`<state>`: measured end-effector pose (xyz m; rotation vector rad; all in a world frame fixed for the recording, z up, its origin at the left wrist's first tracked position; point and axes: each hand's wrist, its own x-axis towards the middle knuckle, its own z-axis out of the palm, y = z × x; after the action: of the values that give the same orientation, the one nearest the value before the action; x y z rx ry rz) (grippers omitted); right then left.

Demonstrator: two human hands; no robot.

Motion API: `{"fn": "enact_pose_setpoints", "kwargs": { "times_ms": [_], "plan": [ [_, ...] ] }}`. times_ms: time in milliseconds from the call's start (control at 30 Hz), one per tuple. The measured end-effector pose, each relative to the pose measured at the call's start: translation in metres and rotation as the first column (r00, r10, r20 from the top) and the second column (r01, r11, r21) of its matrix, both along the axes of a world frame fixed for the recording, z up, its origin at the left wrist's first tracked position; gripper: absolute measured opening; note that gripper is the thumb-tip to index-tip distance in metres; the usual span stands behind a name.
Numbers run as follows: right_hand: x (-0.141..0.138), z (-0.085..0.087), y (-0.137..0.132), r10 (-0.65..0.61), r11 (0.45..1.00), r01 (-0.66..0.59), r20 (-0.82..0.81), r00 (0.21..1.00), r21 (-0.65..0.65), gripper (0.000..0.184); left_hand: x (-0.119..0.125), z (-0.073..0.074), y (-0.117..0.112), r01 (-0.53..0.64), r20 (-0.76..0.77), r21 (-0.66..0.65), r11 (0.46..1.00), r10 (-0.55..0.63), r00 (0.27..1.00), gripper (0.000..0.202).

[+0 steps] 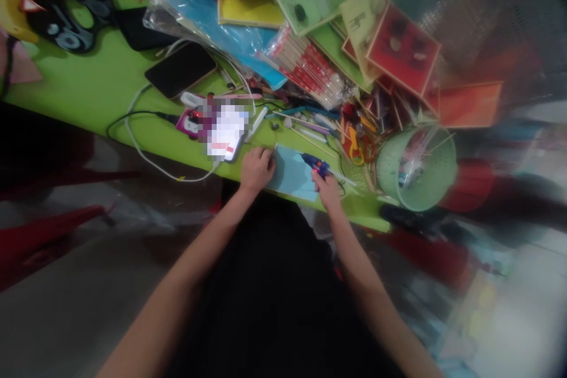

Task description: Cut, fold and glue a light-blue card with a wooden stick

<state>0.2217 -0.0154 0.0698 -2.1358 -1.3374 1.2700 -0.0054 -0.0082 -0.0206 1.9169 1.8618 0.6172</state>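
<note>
A light blue panel [290,172] with a thin pale edge lies at the table's near edge, between my hands. My left hand [257,169] is closed at its left edge, fingers curled over the border. In my right hand [326,188] is a blue hot glue gun [316,166], held over the panel's right part with its dark nozzle pointing up and left. A small red light glows on the gun. A white glue stick [341,177] sticks out from its rear.
On the green table [88,88] are a lit phone [225,130], a dark phone [181,69], a purple power strip [188,123] and cables. Chopsticks [310,68], coloured panels [403,50] and yellow-handled scissors [355,144] crowd the back. A green basket [385,168] stands right.
</note>
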Motion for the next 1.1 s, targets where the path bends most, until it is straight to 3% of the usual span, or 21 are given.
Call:
{"fn": "enact_pose_setpoints", "kwargs": {
  "times_ms": [333,1100],
  "plan": [
    [-0.009,-0.005,0.003,0.027,0.999,-0.027,-0.006,1.000,0.024,0.054,-0.001,0.000,0.000,0.006,-0.010,-0.005,1.000,-0.006,1.000,0.024],
    [0.003,0.002,-0.001,-0.021,1.000,0.021,0.002,1.000,0.000,0.051,-0.002,-0.001,-0.001,0.007,0.003,-0.033,0.999,-0.007,1.000,0.023]
  ]
}}
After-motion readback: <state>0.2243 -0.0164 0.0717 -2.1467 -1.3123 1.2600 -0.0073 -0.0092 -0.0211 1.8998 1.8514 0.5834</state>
